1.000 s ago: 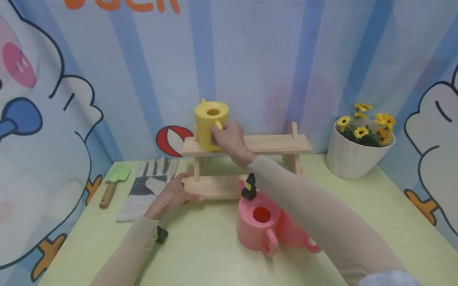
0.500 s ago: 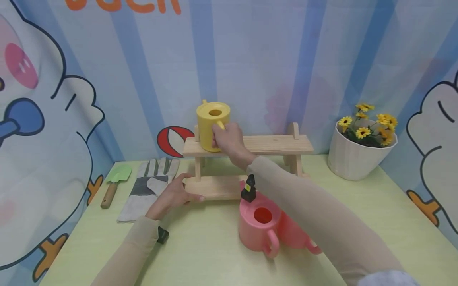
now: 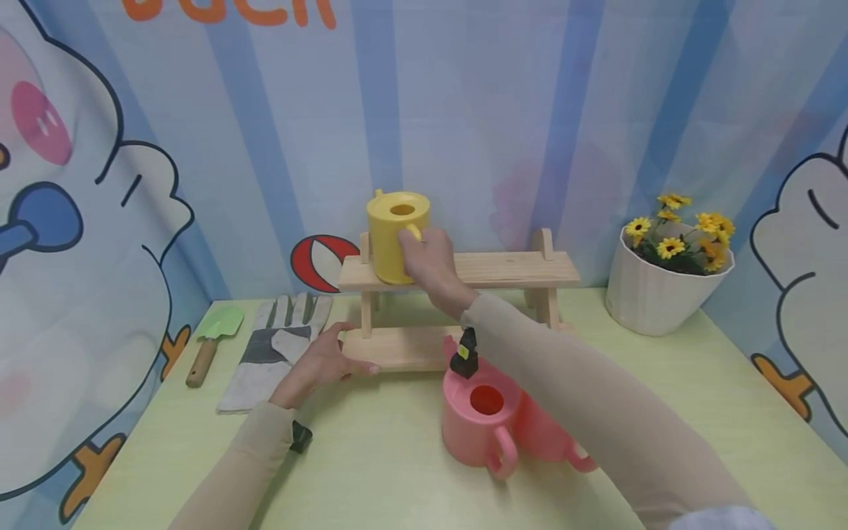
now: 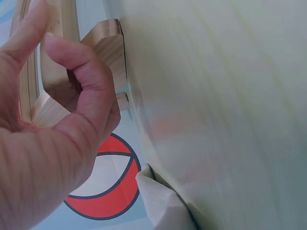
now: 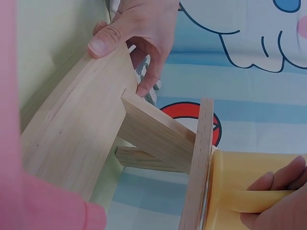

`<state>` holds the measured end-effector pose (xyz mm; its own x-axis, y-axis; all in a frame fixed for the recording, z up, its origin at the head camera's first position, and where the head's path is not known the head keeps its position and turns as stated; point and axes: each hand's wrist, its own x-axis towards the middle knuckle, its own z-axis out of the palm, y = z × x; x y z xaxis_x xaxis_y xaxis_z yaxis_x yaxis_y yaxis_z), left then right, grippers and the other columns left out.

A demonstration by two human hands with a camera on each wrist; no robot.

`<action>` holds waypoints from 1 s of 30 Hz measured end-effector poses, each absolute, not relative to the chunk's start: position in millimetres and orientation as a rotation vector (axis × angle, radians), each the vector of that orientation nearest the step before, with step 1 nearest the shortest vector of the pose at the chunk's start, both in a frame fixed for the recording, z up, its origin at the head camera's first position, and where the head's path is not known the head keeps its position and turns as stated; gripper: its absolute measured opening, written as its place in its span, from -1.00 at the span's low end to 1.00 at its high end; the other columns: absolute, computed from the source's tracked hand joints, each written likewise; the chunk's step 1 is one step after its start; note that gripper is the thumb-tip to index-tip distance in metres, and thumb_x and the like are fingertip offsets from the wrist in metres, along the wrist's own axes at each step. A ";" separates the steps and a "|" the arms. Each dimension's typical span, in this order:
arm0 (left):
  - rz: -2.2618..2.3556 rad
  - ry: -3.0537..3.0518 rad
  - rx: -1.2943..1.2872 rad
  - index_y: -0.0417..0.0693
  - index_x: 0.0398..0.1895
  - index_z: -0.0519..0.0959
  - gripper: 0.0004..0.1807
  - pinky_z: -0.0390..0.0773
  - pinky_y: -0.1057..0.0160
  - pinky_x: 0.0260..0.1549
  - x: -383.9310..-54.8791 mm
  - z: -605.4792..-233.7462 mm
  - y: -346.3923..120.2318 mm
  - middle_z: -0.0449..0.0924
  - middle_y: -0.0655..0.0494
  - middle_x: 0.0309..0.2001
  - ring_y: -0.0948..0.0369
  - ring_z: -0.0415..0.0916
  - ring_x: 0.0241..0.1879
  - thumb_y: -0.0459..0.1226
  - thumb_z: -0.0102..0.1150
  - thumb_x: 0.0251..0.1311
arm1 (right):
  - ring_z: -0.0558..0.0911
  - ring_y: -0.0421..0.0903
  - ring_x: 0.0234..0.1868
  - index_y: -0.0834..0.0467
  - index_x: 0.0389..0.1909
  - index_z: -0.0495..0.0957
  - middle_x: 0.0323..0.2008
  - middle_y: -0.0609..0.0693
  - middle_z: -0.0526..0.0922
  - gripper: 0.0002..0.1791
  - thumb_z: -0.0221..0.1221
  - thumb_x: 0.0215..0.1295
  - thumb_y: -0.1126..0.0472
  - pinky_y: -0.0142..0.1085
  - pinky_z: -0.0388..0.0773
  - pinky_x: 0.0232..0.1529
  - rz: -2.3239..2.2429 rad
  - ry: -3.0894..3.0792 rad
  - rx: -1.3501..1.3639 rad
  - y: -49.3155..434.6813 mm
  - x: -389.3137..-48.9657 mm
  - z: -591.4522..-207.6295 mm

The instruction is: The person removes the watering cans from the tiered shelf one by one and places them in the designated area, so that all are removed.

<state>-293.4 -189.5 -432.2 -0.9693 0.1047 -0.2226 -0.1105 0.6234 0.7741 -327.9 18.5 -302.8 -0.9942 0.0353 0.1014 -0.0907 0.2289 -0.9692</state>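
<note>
A yellow watering can (image 3: 387,239) stands on the left part of the upper board of a two-tier wooden shelf (image 3: 510,269). My right hand (image 3: 433,269) grips its handle, with fingers curled round it in the right wrist view. My left hand (image 3: 326,357) holds the left end of the lower board (image 5: 81,120), thumb on the front edge and fingers round the end. Two pink watering cans stand in front of the shelf: the nearer one (image 3: 464,427) shows well, while the other (image 3: 539,430) is partly hidden by my right sleeve.
Left of the shelf a grey-white work glove (image 3: 255,375) lies flat, and beside it a green trowel (image 3: 215,327) with a wooden handle. At the back right stands a white pot (image 3: 652,302) of yellow flowers. A printed cloth backdrop (image 3: 457,110) rises behind the table.
The yellow watering can has shifted very slightly to the right along the upper board, still in my right hand. My left hand keeps its hold on the lower board.
</note>
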 end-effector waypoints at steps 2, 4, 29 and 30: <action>1.277 2.597 0.000 -0.22 0.64 0.20 0.15 0.49 0.24 -0.32 -293.5 -431.7 -189.6 0.56 -0.14 -0.08 0.12 0.52 -0.34 -0.14 0.72 0.07 | 0.43 -0.17 -0.57 0.02 -0.65 0.34 -0.67 -0.13 0.44 -0.58 0.05 0.50 0.12 -0.33 0.39 -0.46 1.886 -2.379 0.050 19.3 -326.9 -302.2; 1.284 2.596 0.013 -0.23 0.64 0.19 0.16 0.49 0.24 -0.33 -293.5 -430.9 -190.0 0.56 -0.13 -0.09 0.13 0.52 -0.35 -0.14 0.72 0.07 | 0.43 -0.17 -0.56 0.03 -0.63 0.35 -0.66 -0.12 0.44 -0.59 0.05 0.50 0.11 -0.32 0.39 -0.44 1.873 -2.388 0.043 20.3 -325.7 -301.4; 1.324 2.578 0.066 -0.26 0.63 0.20 0.13 0.45 0.22 -0.34 -290.5 -432.0 -190.5 0.53 0.00 -0.27 0.17 0.47 -0.49 -0.18 0.70 0.08 | 0.43 -0.16 -0.59 0.03 -0.66 0.37 -0.69 -0.11 0.47 -0.62 0.06 0.42 0.14 -0.32 0.36 -0.50 1.856 -2.314 0.161 38.2 -301.5 -297.4; 1.326 2.579 0.066 -0.26 0.63 0.20 0.13 0.46 0.22 -0.34 -290.4 -431.7 -190.4 0.53 0.00 -0.27 0.17 0.47 -0.49 -0.19 0.70 0.08 | 0.42 -0.16 -0.60 0.04 -0.67 0.37 -0.69 -0.11 0.46 -0.61 0.06 0.42 0.15 -0.32 0.36 -0.51 1.862 -2.308 0.175 38.8 -299.5 -297.2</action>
